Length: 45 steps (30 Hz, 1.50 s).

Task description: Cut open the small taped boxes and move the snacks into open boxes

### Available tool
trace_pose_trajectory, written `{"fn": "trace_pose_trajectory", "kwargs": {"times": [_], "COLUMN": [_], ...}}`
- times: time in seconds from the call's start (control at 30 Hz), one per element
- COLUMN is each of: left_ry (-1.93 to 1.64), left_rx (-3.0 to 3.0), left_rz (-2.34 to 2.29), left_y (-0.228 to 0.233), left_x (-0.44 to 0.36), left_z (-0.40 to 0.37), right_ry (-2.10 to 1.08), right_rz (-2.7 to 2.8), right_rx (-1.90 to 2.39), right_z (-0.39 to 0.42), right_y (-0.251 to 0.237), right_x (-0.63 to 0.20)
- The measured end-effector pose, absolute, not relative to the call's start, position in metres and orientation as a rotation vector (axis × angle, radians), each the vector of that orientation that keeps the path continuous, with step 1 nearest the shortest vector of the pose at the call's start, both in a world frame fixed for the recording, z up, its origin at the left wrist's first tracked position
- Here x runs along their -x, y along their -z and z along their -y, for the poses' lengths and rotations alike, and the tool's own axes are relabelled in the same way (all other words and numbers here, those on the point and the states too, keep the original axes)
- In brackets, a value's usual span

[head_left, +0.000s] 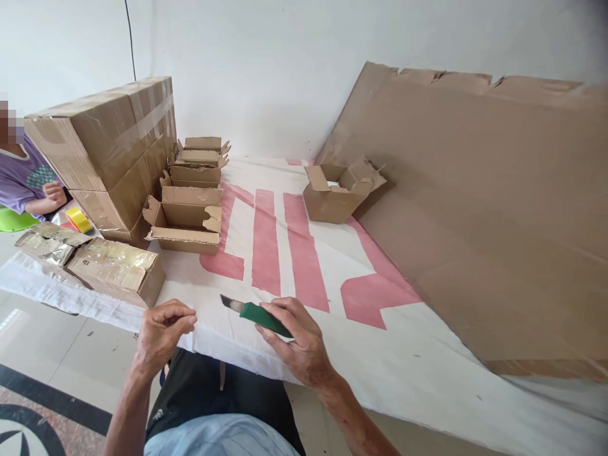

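Nearest is a light blue shirt [228, 437]; from the left, taped boxes [116, 269] rest beyond the left hand [164, 332], whose thumb and fingertips pinch together, nothing visible between them. Right of it — apart from those fingertips — lies the green-handled knife [259, 316], its long axis slanting from blade tip, far and left, to handle, near and right. Around that handle curls the right hand [301, 345], clearly the nearer hand. Farther right, an open carton [335, 204] stands at the far side.

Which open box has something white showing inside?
The open box on the right, beside the large cardboard sheet. The other open boxes, lined up by the taped stack, show nothing white inside.
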<state>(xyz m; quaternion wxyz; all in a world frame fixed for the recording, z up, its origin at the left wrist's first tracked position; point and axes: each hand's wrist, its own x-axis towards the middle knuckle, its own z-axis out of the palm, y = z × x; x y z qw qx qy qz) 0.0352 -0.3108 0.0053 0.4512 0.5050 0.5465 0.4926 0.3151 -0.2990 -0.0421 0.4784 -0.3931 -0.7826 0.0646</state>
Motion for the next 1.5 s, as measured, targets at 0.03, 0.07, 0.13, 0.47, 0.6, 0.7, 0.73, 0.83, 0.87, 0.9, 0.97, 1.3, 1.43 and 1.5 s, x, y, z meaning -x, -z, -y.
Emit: {"fn": "trace_pose_trajectory", "kwargs": {"times": [0.03, 0.07, 0.13, 0.47, 0.6, 0.7, 0.73, 0.83, 0.87, 0.9, 0.97, 1.3, 1.43, 1.5], "left_ry": [-1.175, -1.132, -1.066, -0.974, -0.978, -0.935, -0.925, -0.898, -0.889, -0.881, -0.871, -0.922, -0.882, -0.974], "left_rx": [-1.236, -1.225, -1.226, -1.380, -1.114, -1.035, -1.028, -1.025, -1.022, -1.018, -1.010, -1.073, -1.423, -1.516], "left_rz": [-1.393, -1.445, -1.571, -1.594, -1.293, -1.217, -1.216, -1.227, -1.227, -1.223, -1.208, -1.476, -2.180, -2.360], "left_y": [-0.001, 0.003, 0.011, 0.001, -0.011, -0.014, -0.014, -0.014, -0.014, -0.015, -0.015, 0.004, 0.009, 0.008], "left_x": [-0.026, -0.016, 0.004, 0.000, -0.014, -0.018, -0.018, -0.015, -0.012, -0.010, -0.005, 0.026, 0.075, 0.098], "left_z": [0.317, 0.323, 0.333, 0.340, 0.338, 0.335, 0.334, 0.333, 0.333, 0.334, 0.335, 0.347, 0.353, 0.348], "right_ry": [-0.178, -0.185, -0.166, -0.066, -0.059, -0.074, -0.070, -0.027, -0.015, -0.011, -0.016, -0.142, -0.625, -0.841], "right_rz": [1.888, 1.871, 1.858, 2.025, 2.138, 2.229, 2.260, 2.325, 2.337, 2.348, 2.367, 2.207, 1.840, 1.687], "right_rx": [0.979, 0.993, 1.001, 0.824, 0.702, 0.642, 0.626, 0.583, 0.567, 0.556, 0.548, 0.724, 1.160, 1.254], "right_z": [0.298, 0.298, 0.297, 0.300, 0.297, 0.293, 0.292, 0.287, 0.286, 0.285, 0.282, 0.274, 0.276, 0.277], "right_y": [0.045, 0.047, 0.050, 0.032, 0.020, 0.013, 0.010, 0.004, 0.003, 0.002, 0.000, 0.015, 0.029, 0.040], "right_x": [-0.319, -0.323, -0.328, -0.307, -0.300, -0.296, -0.294, -0.291, -0.290, -0.290, -0.289, -0.304, -0.321, -0.317]}}
